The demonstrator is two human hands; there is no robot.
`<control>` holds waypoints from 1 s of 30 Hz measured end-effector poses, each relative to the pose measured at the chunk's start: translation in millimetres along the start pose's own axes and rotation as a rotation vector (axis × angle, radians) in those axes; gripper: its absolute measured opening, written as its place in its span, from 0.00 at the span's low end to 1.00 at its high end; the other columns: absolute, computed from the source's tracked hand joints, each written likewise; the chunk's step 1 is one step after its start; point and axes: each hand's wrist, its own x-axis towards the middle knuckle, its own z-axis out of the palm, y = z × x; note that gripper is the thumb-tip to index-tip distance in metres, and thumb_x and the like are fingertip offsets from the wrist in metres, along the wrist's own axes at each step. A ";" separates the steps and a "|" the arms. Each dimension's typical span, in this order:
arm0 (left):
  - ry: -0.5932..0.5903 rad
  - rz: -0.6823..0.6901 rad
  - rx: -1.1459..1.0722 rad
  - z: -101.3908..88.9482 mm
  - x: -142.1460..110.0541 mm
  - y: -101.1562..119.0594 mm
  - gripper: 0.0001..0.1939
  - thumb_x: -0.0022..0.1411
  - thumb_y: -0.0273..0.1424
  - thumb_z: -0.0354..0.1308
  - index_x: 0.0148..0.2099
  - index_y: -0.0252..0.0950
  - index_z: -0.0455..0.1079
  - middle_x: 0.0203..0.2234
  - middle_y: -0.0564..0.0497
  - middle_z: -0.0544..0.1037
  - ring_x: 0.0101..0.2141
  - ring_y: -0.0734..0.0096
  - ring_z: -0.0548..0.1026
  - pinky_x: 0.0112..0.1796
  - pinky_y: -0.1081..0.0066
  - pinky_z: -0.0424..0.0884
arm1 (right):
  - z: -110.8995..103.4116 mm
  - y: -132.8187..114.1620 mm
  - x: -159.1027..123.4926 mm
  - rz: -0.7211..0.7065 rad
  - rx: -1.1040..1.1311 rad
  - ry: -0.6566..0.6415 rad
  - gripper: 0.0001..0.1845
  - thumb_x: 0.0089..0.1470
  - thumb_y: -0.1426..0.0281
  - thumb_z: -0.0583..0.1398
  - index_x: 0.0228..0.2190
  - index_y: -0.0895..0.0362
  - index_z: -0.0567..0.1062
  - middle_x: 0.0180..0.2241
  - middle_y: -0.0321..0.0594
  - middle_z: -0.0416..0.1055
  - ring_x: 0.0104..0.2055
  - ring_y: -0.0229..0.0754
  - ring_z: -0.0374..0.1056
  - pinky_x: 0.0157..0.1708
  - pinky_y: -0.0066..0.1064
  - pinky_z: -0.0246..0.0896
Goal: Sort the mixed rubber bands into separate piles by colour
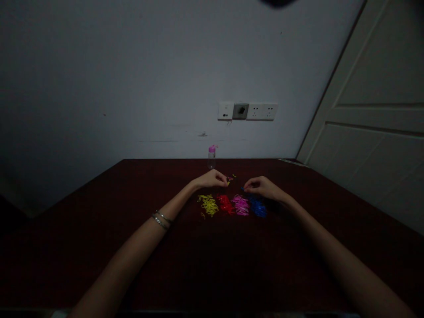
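yellow heap (209, 205), thin loose strands, far left on desk (228, 256) | red heap (225, 204), then pink heap (240, 205), tangled | blue heap (257, 206), far right | blue piece (243, 188) pinched in right hand (263, 187) | yellow piece (228, 183) at left hand's (213, 179) fingertips

Nearer the viewer and right of the pink-capped bottle (211, 159), a yellow bit (228, 183) in the left hand (213, 179) is partly covered, its shape too small to tell; farther right, a blue bit (243, 188) in the right hand (265, 187) is equally tiny. Markings on the bottle are unreadable. High above it, a blurred dark shape (277, 2), perhaps close to the lens, is cut off by the top edge.
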 end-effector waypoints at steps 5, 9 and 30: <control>-0.162 -0.126 0.140 -28.5 -13.2 -13.0 0.08 0.44 0.30 0.60 0.27 0.30 0.74 0.18 0.51 0.70 0.19 0.81 0.63 0.21 0.77 0.56 | -12.6 25.6 -1.2 0.049 -0.113 -0.052 0.13 0.42 0.65 0.59 0.29 0.61 0.75 0.26 0.40 0.72 0.27 0.38 0.65 0.27 0.29 0.59; -0.392 -0.355 0.204 -38.2 -22.4 -22.6 0.09 0.39 0.31 0.63 0.26 0.32 0.74 0.12 0.55 0.65 0.15 0.82 0.59 0.16 0.78 0.50 | -12.5 30.2 -1.4 0.070 -0.100 -0.088 0.14 0.41 0.66 0.59 0.31 0.61 0.75 0.28 0.42 0.73 0.30 0.40 0.67 0.30 0.29 0.61; -0.293 -0.363 0.148 -50.8 -25.6 -37.7 0.13 0.39 0.37 0.64 0.27 0.34 0.73 0.12 0.55 0.63 0.15 0.81 0.56 0.15 0.78 0.49 | -11.4 32.1 -0.3 0.046 -0.070 -0.035 0.13 0.42 0.66 0.59 0.31 0.61 0.75 0.27 0.41 0.73 0.29 0.39 0.67 0.30 0.31 0.61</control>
